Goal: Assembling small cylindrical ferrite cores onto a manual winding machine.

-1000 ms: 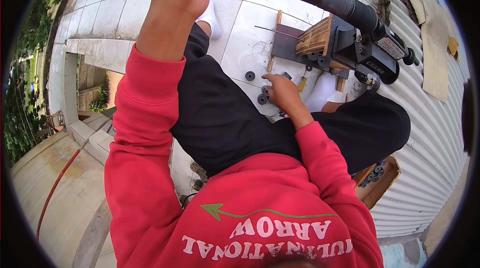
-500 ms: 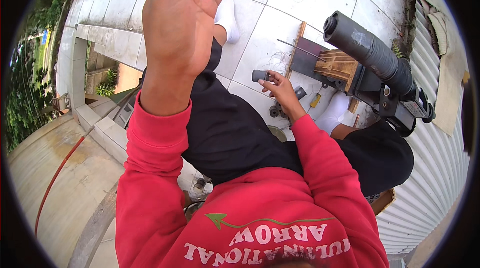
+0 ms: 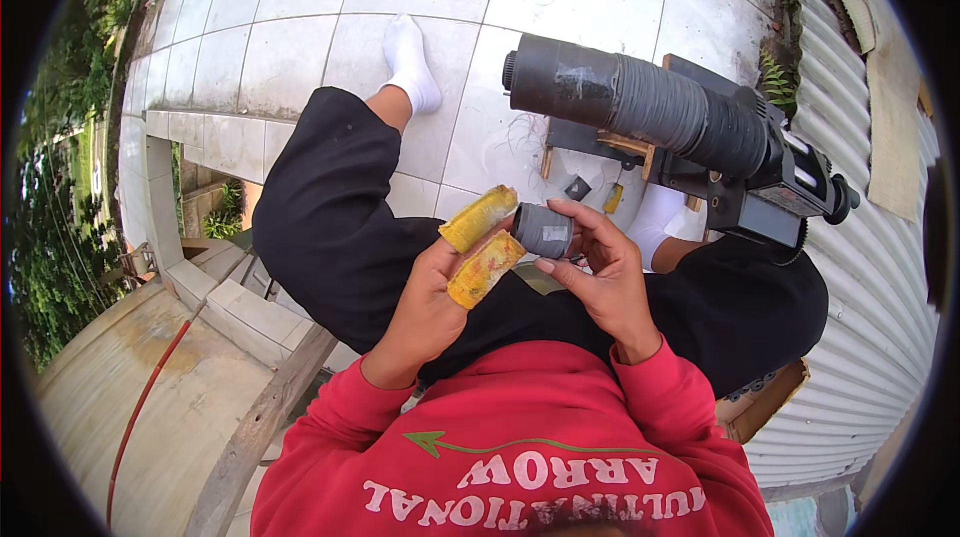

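A small dark grey hollow-looking cylinder [image 3: 543, 230] with a pale patch on its side is held in front of my lap. My right hand [image 3: 605, 262] grips its right end between thumb and fingers. My left hand [image 3: 440, 287] wears worn yellow sleeves [image 3: 480, 220] on its thumb and a finger. Those two sleeved tips meet the cylinder's left end, one above the other. The other fingers of my left hand are mostly hidden behind them.
A large black power tool [image 3: 640, 102], ribbed or wrapped along its barrel, juts over the tiled floor at right. Beneath it lie a dark piece [image 3: 577, 188] and a yellow-handled tool [image 3: 613, 199]. A corrugated metal sheet [image 3: 850, 337] borders the right; a cardboard box [image 3: 765, 407] sits by my leg.
My left hand has come down from its raised place to the cylinder. My right hand has drawn the cylinder in toward my lap. The view has shifted as well.
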Demonstrator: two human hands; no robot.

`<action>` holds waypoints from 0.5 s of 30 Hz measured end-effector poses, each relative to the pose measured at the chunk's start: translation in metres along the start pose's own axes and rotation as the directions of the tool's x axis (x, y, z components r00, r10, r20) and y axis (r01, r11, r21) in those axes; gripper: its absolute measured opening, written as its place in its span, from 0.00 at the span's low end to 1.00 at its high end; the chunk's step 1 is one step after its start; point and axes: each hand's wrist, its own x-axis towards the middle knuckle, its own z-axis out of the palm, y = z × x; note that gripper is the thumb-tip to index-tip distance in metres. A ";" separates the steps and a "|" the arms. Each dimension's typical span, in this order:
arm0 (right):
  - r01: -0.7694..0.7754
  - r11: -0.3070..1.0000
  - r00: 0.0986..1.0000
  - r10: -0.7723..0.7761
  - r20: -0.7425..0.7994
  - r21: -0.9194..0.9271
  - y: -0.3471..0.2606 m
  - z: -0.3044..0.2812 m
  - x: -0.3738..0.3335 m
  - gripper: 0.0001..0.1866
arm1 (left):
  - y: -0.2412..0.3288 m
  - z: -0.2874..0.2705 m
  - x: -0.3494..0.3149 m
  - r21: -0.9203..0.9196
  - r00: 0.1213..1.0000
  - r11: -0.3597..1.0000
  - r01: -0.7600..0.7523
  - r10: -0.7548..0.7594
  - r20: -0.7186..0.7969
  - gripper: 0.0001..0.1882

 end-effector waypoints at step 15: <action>0.141 0.978 0.957 -0.174 -0.230 -0.155 -0.003 0.007 -0.002 0.17 | -0.046 0.012 0.006 0.124 0.938 0.942 -0.311 0.325 -0.122 0.33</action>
